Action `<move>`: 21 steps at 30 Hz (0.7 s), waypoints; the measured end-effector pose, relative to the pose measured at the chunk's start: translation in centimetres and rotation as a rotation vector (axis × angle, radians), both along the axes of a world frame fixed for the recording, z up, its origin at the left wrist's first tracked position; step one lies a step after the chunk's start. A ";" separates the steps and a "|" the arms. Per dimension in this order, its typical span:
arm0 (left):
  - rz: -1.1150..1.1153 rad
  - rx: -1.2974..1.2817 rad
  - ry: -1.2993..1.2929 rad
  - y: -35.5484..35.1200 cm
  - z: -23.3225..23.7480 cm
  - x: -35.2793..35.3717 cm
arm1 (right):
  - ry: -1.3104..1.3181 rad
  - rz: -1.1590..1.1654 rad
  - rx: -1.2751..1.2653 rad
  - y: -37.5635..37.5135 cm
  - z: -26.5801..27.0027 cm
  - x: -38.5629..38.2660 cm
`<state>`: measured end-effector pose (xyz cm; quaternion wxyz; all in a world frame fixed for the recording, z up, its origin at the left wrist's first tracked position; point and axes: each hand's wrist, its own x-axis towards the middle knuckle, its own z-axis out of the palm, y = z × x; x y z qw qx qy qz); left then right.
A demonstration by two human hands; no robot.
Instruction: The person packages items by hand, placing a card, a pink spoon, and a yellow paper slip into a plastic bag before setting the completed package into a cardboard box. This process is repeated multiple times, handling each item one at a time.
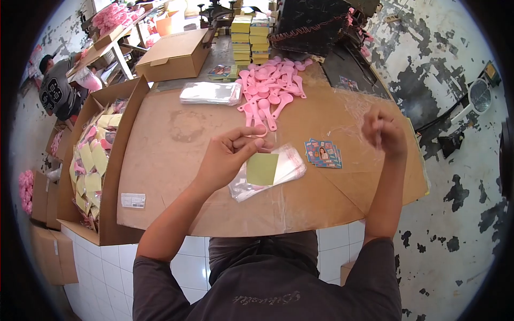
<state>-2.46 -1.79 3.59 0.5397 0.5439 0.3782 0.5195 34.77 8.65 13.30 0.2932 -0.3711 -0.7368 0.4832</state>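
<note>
I see the left hand (229, 158) pinching a small pink piece (257, 132) between thumb and fingertips, right above a yellow-green card (262, 169) that lies on a stack of clear bags (286, 170) touching the hand's lower edge. The right hand (383, 132) is raised well apart with its fingers curled in, too blurred for me to tell what it grips, and picture cards (323, 153) lie between the two hands. Farther out are a pile of pink spoons (270, 85), a white barcode label (133, 200) I cannot read, an open cardboard box (120, 160) of filled bags, and a co-worker's shirt (56, 93) marked "98".
</note>
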 end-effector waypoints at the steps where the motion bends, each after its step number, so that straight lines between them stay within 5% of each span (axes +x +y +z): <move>1: -0.003 0.011 -0.005 0.1 -0.1 0.0 | -0.024 -0.095 0.028 1.8 -1.2 2.2; 2: -0.003 0.023 -0.011 0.2 -0.3 0.1 | -0.049 -0.187 0.056 3.2 -2.6 4.5; 5: 0.003 0.011 -0.037 0.3 -0.5 0.2 | -1.225 -0.689 1.260 6.5 -11.6 11.6; 8: 0.004 -0.026 -0.006 0.4 -0.6 0.2 | -1.039 -0.733 1.100 3.9 -8.8 8.1; 11: 0.013 -0.057 -0.003 0.3 -0.9 0.5 | -0.532 -0.509 0.954 2.0 -6.7 2.1; 15: 0.056 -0.005 0.023 0.5 -1.4 0.6 | -0.150 0.019 0.425 -2.6 -6.1 -7.1; 21: 0.100 0.078 0.041 0.4 -1.7 0.7 | 0.046 0.155 0.155 -4.3 -8.5 -14.4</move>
